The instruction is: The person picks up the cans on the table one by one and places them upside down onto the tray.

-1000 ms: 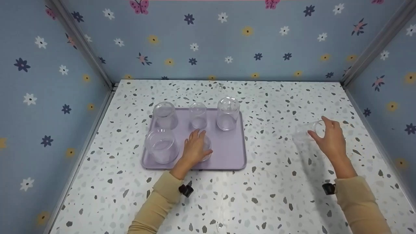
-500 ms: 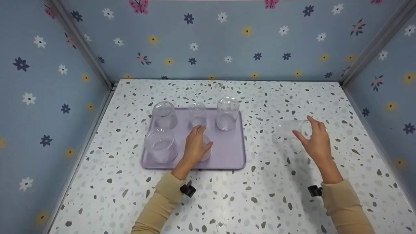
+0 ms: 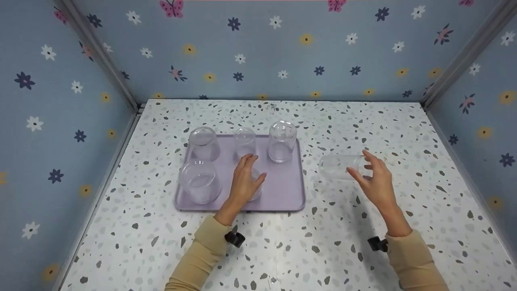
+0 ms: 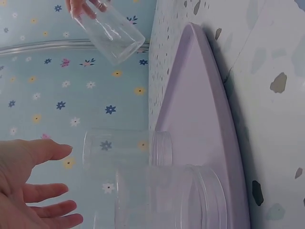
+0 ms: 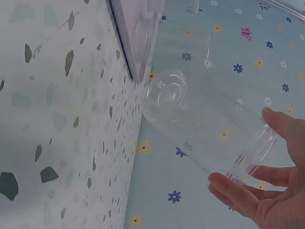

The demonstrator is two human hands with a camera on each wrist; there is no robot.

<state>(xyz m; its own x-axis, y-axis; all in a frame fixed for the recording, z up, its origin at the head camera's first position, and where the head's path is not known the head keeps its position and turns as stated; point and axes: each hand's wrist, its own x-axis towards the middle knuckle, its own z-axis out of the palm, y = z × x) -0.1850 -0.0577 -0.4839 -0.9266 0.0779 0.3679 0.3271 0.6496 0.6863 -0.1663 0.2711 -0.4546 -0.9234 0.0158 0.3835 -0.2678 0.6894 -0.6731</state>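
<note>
My right hand [image 3: 377, 184] holds a tall clear jar [image 3: 337, 166] by its ridged end, thumb on one side and fingers on the other. The jar lies nearly sideways above the table, its rounded end [image 5: 164, 95] pointing left toward the lilac tray [image 3: 282, 188]. My left hand [image 3: 242, 182] hovers over the tray's front middle with fingers spread and nothing in them. Below it stands a clear jar [image 3: 256, 192], partly hidden by the hand. In the left wrist view, the thumb and fingers [image 4: 45, 192] stand apart from the jars.
Along the tray's back stand a clear jar [image 3: 205, 147] at left, a narrow one [image 3: 244, 141] in the middle and a tall one [image 3: 282, 141] at right. A wide jar [image 3: 200, 184] occupies the front left. Patterned walls [image 3: 258, 48] enclose the speckled table [image 3: 315, 242].
My right hand has carried the clear jar leftward, closer to the tray. The left hand has lifted slightly and loosened from the jar beneath it.
</note>
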